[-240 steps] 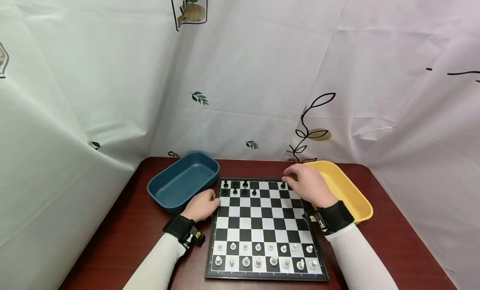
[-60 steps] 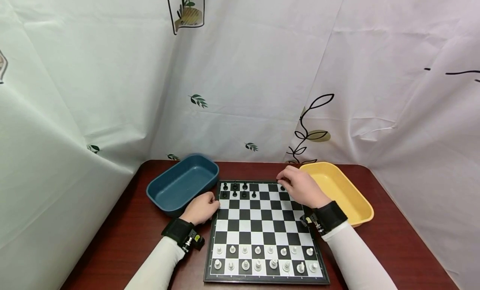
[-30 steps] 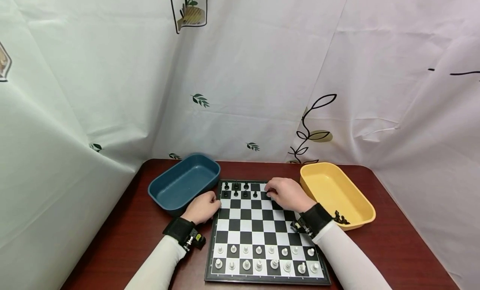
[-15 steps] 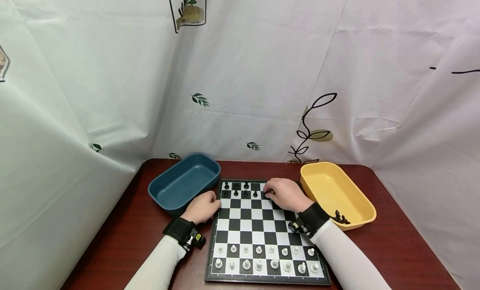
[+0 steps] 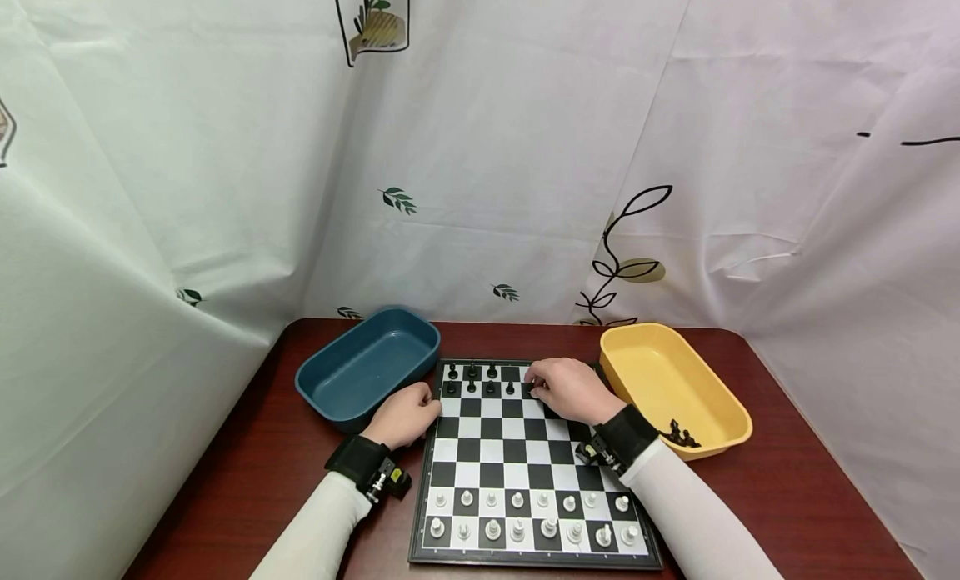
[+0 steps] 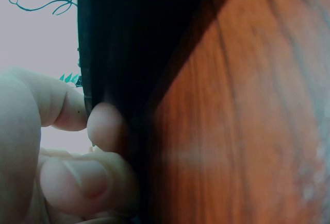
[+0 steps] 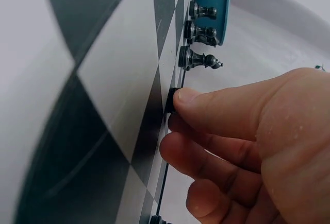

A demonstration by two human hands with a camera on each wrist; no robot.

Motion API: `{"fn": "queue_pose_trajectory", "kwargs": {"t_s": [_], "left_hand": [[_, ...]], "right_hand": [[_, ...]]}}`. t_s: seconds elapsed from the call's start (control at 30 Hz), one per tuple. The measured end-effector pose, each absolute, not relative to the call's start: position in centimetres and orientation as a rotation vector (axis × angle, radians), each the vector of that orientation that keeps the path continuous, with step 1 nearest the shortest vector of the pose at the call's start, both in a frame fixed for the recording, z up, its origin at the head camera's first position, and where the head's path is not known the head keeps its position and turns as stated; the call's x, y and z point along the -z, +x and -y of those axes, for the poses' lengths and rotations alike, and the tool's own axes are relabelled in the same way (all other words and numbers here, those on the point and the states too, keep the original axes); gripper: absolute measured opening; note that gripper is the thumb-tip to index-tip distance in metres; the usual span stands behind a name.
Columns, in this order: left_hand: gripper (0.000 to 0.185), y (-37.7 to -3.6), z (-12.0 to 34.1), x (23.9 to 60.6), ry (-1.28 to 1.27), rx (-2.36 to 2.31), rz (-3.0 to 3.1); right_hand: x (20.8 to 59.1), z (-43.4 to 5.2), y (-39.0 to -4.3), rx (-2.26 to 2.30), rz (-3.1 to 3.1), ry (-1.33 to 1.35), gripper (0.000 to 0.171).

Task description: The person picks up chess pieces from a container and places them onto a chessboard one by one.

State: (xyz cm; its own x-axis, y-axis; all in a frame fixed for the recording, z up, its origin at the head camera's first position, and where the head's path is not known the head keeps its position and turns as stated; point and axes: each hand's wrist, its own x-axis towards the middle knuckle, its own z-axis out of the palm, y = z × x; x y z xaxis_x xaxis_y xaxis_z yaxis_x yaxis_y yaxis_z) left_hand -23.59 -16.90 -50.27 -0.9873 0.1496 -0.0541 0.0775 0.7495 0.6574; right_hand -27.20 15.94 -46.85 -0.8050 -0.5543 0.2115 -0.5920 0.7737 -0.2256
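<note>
Black piece (image 7: 172,100) stands upright on the chessboard (image 5: 525,455), pinched by the right hand's (image 5: 566,390) grip.

White sleeves (image 5: 322,526) — black wrist straps (image 5: 357,458) carrying small cameras.

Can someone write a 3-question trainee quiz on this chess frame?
1. True or false: the right hand pinches a black piece on the board.
2. Which tray holds black pieces: A) blue tray, B) yellow tray?
3. Fill in: the left hand rests at the board's ____ edge.

Key:
1. True; the right wrist view shows thumb and fingers closed round it.
2. B; a few dark pieces lie in its near corner.
3. Left, near the blue tray.
</note>
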Motion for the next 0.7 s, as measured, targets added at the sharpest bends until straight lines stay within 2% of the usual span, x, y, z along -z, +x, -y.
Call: {"fn": "queue_pose_trajectory", "kwargs": {"t_s": [0.23, 0.7], "left_hand": [[0.023, -23.6, 16.9, 50.1, 0.162, -1.048, -2.841], [0.023, -23.7, 16.9, 50.2, 0.162, -1.044, -2.842]], "right_hand": [[46.2, -16.4, -27.1, -0.406, 2.816, 0.920, 0.022], [42.4, -21.1, -26.7, -0.507, 2.753, 0.717, 0.017]]}}
